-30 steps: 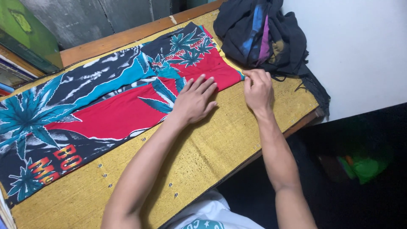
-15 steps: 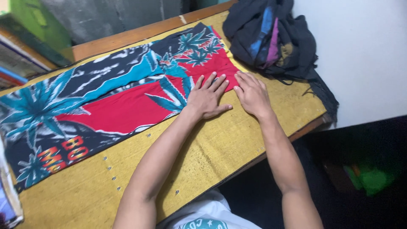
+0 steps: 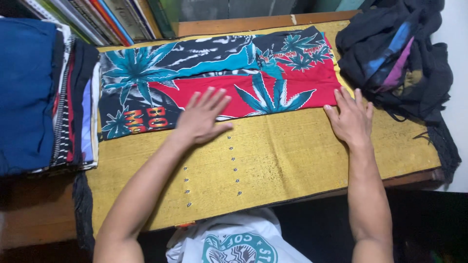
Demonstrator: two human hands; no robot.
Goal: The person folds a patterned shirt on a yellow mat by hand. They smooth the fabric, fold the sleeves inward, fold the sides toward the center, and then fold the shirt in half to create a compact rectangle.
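A folded garment (image 3: 219, 78) printed in red, black and teal with leaf shapes lies flat in a long strip across a yellow woven cloth (image 3: 273, 156) on the table. My left hand (image 3: 202, 117) rests flat with fingers spread on the garment's near edge, around its middle. My right hand (image 3: 350, 117) lies flat and open at the garment's right end, fingertips touching its lower right corner, palm on the yellow cloth. Neither hand grips anything.
A stack of folded clothes (image 3: 41, 92), blue on top, sits at the left. A heap of dark clothing (image 3: 395, 58) lies at the right end. Books (image 3: 102, 14) stand along the back left. A wooden table edge (image 3: 258, 22) runs behind.
My left hand has slid left along the garment, away from the right hand, which stayed at the right end. The view swung left, bringing the clothes stack into sight.
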